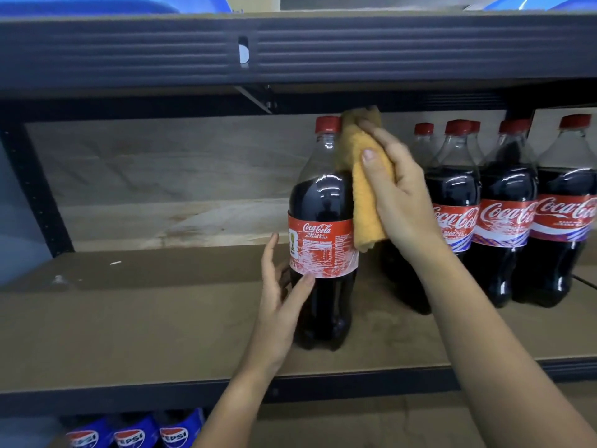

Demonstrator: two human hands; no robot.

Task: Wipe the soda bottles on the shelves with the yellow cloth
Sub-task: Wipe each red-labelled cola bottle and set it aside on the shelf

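Observation:
A large Coca-Cola bottle [323,227] with a red cap and red label stands upright on the wooden shelf [145,318], apart from the others. My right hand [397,189] grips the yellow cloth [365,176] and presses it against the bottle's right shoulder and neck. My left hand [281,295] curls round the bottle's lower left side, thumb on the label's lower edge. Several more Coca-Cola bottles [504,215] stand in a row to the right.
A dark metal beam [290,50] of the shelf above hangs low over the bottle caps. A dark upright post [32,189] bounds the left. Bare shelf board stretches to the left of the bottle. Pepsi bottles [135,434] stand on the shelf below.

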